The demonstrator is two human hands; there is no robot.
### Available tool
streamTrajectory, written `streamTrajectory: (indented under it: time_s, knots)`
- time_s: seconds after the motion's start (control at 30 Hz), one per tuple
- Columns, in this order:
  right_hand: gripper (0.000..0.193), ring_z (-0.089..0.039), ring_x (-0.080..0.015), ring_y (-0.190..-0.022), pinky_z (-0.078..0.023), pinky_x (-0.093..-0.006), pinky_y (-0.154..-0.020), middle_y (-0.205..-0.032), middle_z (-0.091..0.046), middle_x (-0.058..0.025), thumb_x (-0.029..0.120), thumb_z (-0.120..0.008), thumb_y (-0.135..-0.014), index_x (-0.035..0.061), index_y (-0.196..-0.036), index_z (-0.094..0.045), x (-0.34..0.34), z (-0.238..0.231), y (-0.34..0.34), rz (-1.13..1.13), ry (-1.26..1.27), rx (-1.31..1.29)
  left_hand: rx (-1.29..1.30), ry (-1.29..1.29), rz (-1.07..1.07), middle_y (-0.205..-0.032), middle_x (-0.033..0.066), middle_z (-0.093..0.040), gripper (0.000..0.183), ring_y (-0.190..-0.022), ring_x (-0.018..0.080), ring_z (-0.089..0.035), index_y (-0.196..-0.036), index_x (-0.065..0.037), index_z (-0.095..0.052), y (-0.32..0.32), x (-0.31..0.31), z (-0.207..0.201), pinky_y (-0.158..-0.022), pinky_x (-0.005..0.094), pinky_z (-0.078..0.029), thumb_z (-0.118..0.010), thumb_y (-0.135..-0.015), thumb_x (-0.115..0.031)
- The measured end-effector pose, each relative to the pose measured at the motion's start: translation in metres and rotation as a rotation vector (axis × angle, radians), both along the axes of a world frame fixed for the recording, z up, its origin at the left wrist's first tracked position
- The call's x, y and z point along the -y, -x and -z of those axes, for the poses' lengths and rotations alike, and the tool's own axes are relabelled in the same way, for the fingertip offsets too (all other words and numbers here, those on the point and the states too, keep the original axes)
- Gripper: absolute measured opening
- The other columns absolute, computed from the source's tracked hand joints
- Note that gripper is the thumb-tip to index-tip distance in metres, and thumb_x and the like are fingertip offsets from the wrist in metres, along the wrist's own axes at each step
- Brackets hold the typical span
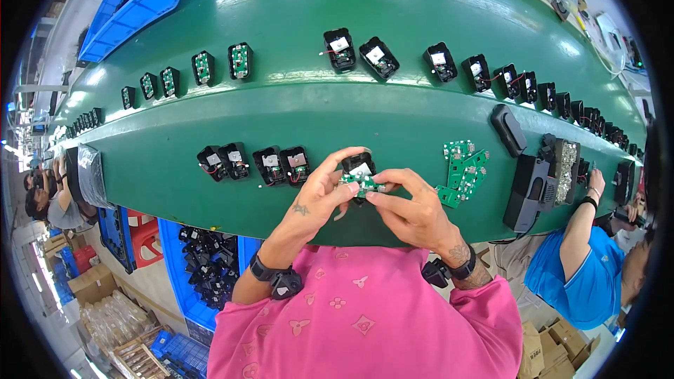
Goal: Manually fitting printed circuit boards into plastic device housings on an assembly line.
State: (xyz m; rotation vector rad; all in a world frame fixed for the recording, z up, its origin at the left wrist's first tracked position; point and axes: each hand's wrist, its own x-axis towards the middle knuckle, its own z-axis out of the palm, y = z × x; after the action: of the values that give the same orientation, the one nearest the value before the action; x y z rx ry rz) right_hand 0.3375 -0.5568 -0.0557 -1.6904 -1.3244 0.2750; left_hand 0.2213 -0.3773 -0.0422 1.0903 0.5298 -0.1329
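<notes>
My left hand [319,196] is wrapped round a small black plastic housing [357,159] with a silvery-white block inside, in front of my chest. A green circuit board [364,182] lies across the lower part of that housing, with my left thumb against it. The fingers of my right hand [414,202] pinch the right end of the board. Whether the board is seated in the housing or only held over it, I cannot tell. Left of my hands stand several open black housings [269,165] with white blocks and wires. More green circuit boards [463,170] lie loosely stacked on the right.
Rows of filled housings [380,58] line a raised strip across the green table [393,116]. A black device [526,193] and a tray of small metal parts [566,172] stand right, beside a co-worker in blue [579,274]. A blue bin [184,274] of black parts sits below left.
</notes>
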Motion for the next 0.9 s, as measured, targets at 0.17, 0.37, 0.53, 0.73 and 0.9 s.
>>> streamTrajectory:
  time_s: [0.17, 0.37, 0.53, 0.73, 0.9]
  knots:
    - [0.028, -0.057, -0.0239, -0.104, -0.049, -0.0340, -0.083, -0.120, -0.061, -0.0098, 0.001, -0.077, -0.076, 0.0089, -0.103, -0.076, -0.008, -0.009, -0.002, 0.231, -0.005, -0.230, -0.008, -0.049, 0.045, -0.099, 0.0058, -0.062, 0.051, -0.075, 0.0085, -0.059, -0.143, -0.006, -0.043, -0.007, 0.005, -0.007, -0.055, 0.0216, -0.046, -0.059, -0.094, -0.009]
    - [0.017, -0.051, -0.0258, -0.112, -0.046, -0.0375, -0.090, -0.119, -0.062, -0.0085, 0.007, -0.077, -0.079, 0.0084, -0.096, -0.076, -0.017, 0.001, -0.004, 0.254, -0.082, -0.279, -0.007, -0.037, 0.087, -0.105, 0.0088, -0.064, 0.050, -0.064, 0.0108, -0.064, -0.141, -0.001, -0.044, -0.017, 0.011, -0.006, -0.052, 0.0218, -0.052, -0.059, -0.093, -0.006]
    - [0.006, -0.047, -0.0278, -0.115, -0.043, -0.0394, -0.096, -0.118, -0.061, -0.0098, 0.008, -0.071, -0.085, 0.0058, -0.090, -0.072, -0.020, 0.003, 0.000, 0.238, -0.087, -0.537, 0.031, -0.068, 0.132, -0.103, 0.0057, -0.064, 0.047, -0.072, 0.0088, -0.063, -0.140, -0.003, -0.046, -0.018, 0.013, -0.001, -0.053, 0.0208, -0.048, -0.059, -0.094, -0.005]
    - [0.008, -0.053, -0.0243, -0.101, -0.047, -0.0360, -0.080, -0.105, -0.060, -0.0111, 0.007, -0.071, -0.085, 0.0019, -0.091, -0.070, -0.020, -0.003, -0.001, 0.431, -0.120, -0.246, 0.053, -0.356, -0.004, -0.107, 0.0056, -0.063, 0.048, -0.082, 0.0079, -0.063, -0.140, -0.001, -0.046, -0.022, 0.021, -0.008, -0.064, 0.0230, -0.055, -0.057, -0.093, 0.001]
    - [0.005, -0.055, -0.0238, -0.065, -0.043, -0.0357, -0.055, -0.081, -0.055, -0.0101, 0.004, -0.070, -0.085, 0.0009, -0.087, -0.067, -0.022, -0.014, -0.003, 0.347, -0.153, -0.155, 0.153, -0.680, -0.129, -0.110, 0.0087, -0.065, 0.048, -0.088, 0.0102, -0.063, -0.136, -0.002, -0.055, -0.022, 0.018, -0.011, -0.071, 0.0229, -0.054, -0.061, -0.089, 0.005]
